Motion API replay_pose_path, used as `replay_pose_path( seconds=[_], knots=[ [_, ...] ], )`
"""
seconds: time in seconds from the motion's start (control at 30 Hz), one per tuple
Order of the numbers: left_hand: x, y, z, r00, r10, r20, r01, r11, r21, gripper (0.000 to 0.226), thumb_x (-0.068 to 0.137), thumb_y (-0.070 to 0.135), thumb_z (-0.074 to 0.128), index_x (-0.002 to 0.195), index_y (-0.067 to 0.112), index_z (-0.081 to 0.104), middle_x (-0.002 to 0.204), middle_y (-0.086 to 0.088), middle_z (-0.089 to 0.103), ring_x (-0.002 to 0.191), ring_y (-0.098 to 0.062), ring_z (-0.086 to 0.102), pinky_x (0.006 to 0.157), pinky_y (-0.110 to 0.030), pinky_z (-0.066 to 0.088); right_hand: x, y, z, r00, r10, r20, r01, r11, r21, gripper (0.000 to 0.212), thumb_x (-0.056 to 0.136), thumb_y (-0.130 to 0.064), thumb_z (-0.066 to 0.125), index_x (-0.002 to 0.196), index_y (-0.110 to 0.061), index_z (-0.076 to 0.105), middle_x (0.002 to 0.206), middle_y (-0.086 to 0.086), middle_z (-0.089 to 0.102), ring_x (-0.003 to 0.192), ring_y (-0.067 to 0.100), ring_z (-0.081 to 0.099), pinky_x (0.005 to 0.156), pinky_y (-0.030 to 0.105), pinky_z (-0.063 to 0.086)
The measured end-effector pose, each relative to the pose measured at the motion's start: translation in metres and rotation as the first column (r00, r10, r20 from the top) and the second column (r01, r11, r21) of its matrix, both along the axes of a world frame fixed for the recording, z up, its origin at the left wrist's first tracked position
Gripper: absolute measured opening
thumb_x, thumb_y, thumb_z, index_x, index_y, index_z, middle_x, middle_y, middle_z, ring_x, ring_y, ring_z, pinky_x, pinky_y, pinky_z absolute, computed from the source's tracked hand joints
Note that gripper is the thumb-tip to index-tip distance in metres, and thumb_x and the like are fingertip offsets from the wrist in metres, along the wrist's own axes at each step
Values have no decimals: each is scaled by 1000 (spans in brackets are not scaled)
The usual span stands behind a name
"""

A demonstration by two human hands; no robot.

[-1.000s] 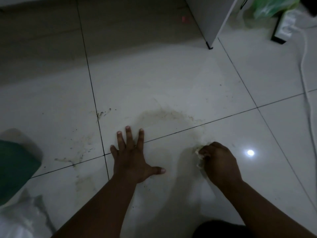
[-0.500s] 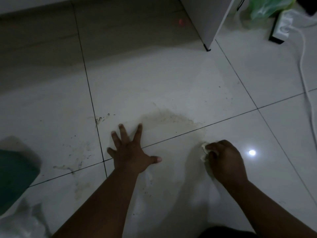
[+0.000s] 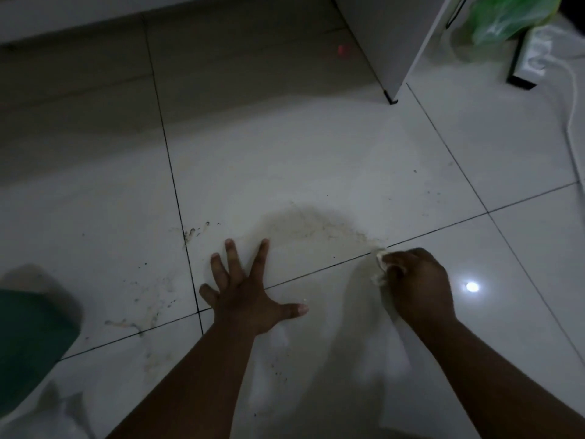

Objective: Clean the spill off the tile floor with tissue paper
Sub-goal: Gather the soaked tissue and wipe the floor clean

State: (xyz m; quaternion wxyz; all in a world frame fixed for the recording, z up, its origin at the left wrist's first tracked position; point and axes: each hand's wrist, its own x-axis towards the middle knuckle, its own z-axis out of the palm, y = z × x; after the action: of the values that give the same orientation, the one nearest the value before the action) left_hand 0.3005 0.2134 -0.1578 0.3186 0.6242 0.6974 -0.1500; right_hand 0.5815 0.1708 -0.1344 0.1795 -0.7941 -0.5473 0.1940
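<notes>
Pale tiles, a brownish stain, and touches of green

The tile floor was glossy white-grey, crossed by thin dark grout lines in a slanted grid, with one bright white spot of reflected light. The spill showed as a faint tan-brown smear, with darker brown specks and streaks further left. The tissue was off-white, dirtied to beige. A dark green cloth sat at the left edge, a translucent bright green plastic bag at the top right, beside a white power strip with a black edge and a white cable. The cabinet was pale grey with a black foot.
</notes>
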Motion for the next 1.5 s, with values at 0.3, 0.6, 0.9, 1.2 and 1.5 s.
replay_pose_path(
  seconds=[0.3, 0.6, 0.9, 1.2, 1.5],
  knots=[
    [4, 12, 9, 999, -35, -10, 33, 983, -183, 149, 29, 103, 54, 123, 57, -51, 127, -4, -71, 128, -39, -55, 110, -76, -11, -71, 5, -2, 909, 372, -185, -393, 915, -89, 25, 73, -17, 78, 96, -27, 78, 88, -6, 61, 72, 10, 58, 64, 24, 51],
    [1, 10, 4, 1000, -30, 8, 31, 987, -160, 148, 30, 102, 56, 125, 58, -49, 129, -3, -70, 125, -37, -59, 109, -76, -14, -32, 64, -11, 998, -59, 26, 58, 998, 12, 24, 77, -6, 68, 96, -15, 78, 91, 10, 65, 77, 30, 61, 67, 28, 47],
    [2, 3, 1, 999, 2, 37, -1, 999, -45, 151, 22, 106, 48, 132, 57, -44, 138, -1, -64, 129, -34, -57, 109, -75, -14, -81, 12, -6, 965, 251, -80, -252, 968, 3, 12, 70, -20, 70, 81, -22, 74, 81, -1, 61, 74, 21, 59, 62, 27, 49],
    [0, 2, 2, 999, 29, 34, -28, 999, -42, 161, 19, 106, 48, 134, 46, -48, 140, 2, -63, 130, -31, -57, 110, -73, -14, -70, 81, -21, 999, 47, -22, -46, 997, 63, 30, 80, 0, 61, 104, -11, 76, 97, 14, 63, 89, 37, 62, 77, 38, 54],
    [2, 6, 5, 999, 25, 26, -23, 996, -92, 161, 23, 102, 53, 130, 44, -52, 135, 0, -67, 127, -34, -59, 109, -75, -11, -97, 48, -19, 969, 228, -92, -219, 971, 100, 22, 70, -15, 64, 88, -18, 77, 84, 4, 63, 74, 28, 62, 66, 33, 55]
  ],
)
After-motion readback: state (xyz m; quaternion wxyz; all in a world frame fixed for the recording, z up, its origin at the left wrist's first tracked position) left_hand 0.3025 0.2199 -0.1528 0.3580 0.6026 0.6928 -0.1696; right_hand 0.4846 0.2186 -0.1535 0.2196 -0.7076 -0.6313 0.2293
